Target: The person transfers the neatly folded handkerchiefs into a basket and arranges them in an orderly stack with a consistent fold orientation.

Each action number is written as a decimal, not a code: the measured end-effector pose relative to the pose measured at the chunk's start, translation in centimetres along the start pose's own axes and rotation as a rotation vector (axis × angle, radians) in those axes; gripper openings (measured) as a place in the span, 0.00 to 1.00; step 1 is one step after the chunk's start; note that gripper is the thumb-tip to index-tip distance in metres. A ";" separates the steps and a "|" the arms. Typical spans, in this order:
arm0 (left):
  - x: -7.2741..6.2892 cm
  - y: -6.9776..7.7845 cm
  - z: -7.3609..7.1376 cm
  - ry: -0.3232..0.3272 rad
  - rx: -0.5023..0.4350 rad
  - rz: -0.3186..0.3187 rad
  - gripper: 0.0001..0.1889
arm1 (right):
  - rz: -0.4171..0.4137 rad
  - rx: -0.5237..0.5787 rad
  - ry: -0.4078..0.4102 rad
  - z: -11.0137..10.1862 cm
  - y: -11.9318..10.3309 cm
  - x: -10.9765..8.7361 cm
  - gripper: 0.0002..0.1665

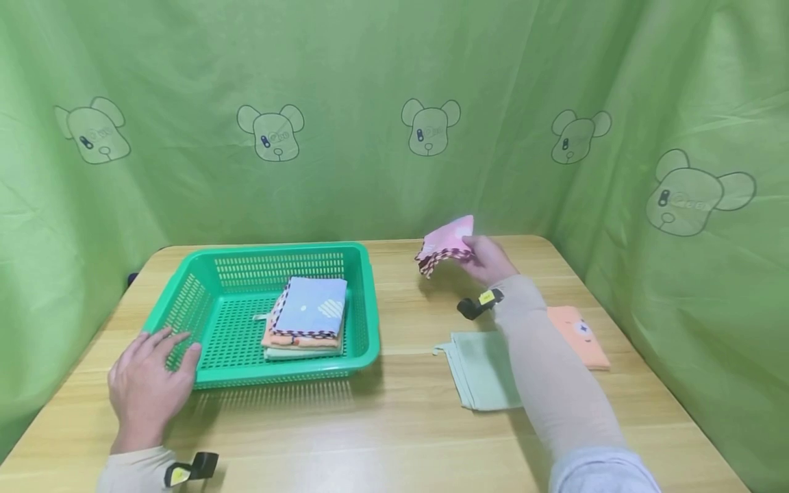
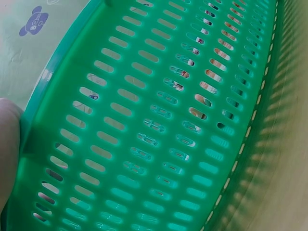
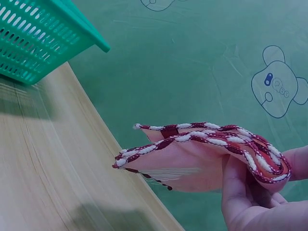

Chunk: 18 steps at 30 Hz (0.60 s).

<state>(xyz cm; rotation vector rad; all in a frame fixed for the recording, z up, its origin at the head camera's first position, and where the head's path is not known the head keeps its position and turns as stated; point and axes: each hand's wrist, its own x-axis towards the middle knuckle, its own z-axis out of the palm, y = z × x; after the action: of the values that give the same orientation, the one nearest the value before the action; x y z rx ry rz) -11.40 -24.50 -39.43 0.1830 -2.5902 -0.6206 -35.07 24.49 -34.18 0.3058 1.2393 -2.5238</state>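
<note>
A folded pink towel (image 1: 445,241) with a dark red and white braided edge is pinched in my right hand (image 1: 489,260), held above the back of the table. In the right wrist view the towel (image 3: 192,163) bends in layers between thumb and fingers. My left hand (image 1: 151,380) rests on the near left corner of a green plastic basket (image 1: 277,375), fingers spread over the rim. Inside the basket, toward its right side, lies a stack of folded towels, a blue towel (image 1: 311,306) on top, then an orange towel (image 1: 296,340) and a pale green one (image 1: 302,354).
Right of the basket a folded pale green towel (image 1: 483,373) lies on the wooden table (image 1: 407,438), partly under my right forearm. Beyond the forearm lies an orange towel (image 1: 579,337) with a face on it. A green curtain (image 1: 351,137) surrounds the table's back and sides.
</note>
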 end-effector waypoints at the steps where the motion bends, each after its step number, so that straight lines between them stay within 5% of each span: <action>1: 0.0 0.0 0.0 0.000 0.000 0.002 0.23 | 0.000 0.003 -0.002 0.1 0.0 0.0 0.31; 18: 0.3 0.2 0.6 0.005 -0.005 0.047 0.23 | -0.006 0.037 -0.063 1.4 -0.1 -0.7 0.30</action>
<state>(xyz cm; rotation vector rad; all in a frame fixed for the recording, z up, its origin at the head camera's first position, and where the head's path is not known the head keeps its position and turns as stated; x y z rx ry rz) -11.97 -24.16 -39.66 0.1211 -2.5802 -0.6086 -34.54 23.52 -33.04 0.2299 1.1734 -2.5435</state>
